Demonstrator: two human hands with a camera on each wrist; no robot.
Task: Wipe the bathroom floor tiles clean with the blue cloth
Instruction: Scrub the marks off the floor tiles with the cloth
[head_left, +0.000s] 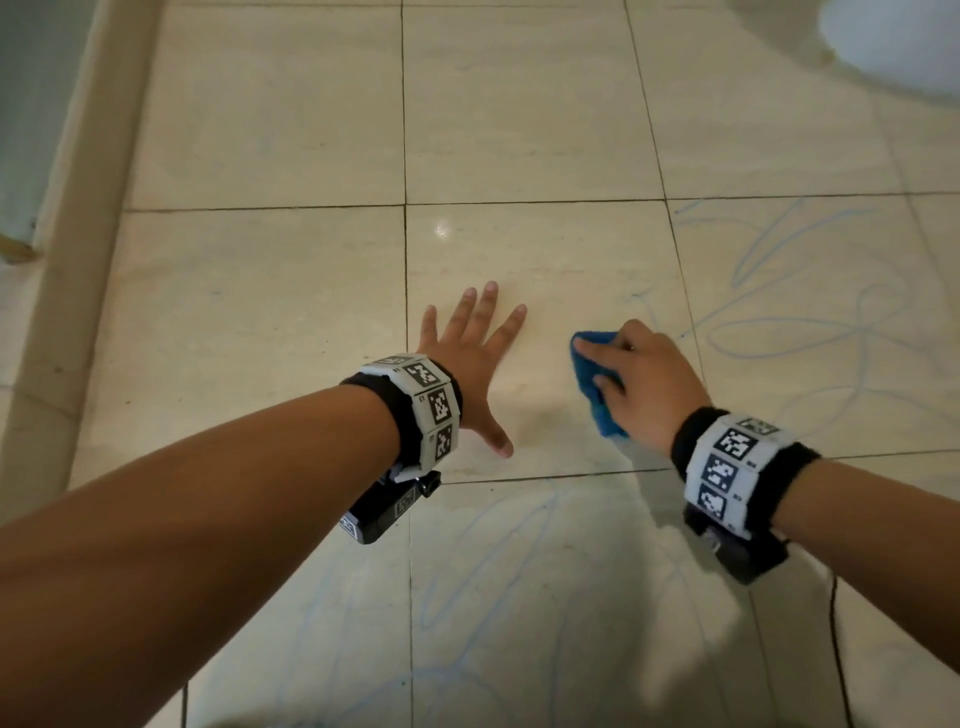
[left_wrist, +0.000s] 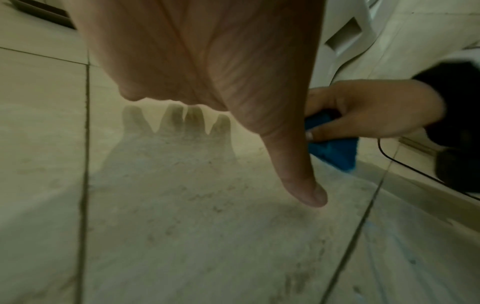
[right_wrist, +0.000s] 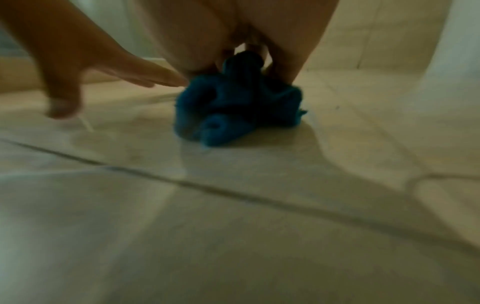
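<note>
My right hand (head_left: 641, 382) grips a bunched blue cloth (head_left: 597, 387) and presses it onto the beige floor tile (head_left: 545, 260). The cloth (right_wrist: 239, 107) bulges out under the curled fingers in the right wrist view, and it also shows as the blue cloth (left_wrist: 335, 152) beside the right hand (left_wrist: 363, 111) in the left wrist view. My left hand (head_left: 472, 358) lies flat on the same tile with fingers spread, left of the cloth. Its thumb (left_wrist: 298, 164) touches the floor. Blue scribble marks (head_left: 805, 322) cover the tile to the right, and fainter blue marks (head_left: 519, 571) cover the near tile.
A raised beige threshold (head_left: 88, 234) runs along the left side. A white rounded fixture base (head_left: 893, 47) stands at the far right. Dark grout lines (head_left: 405, 156) divide the tiles. A thin black cable (head_left: 834, 623) trails from my right wrist.
</note>
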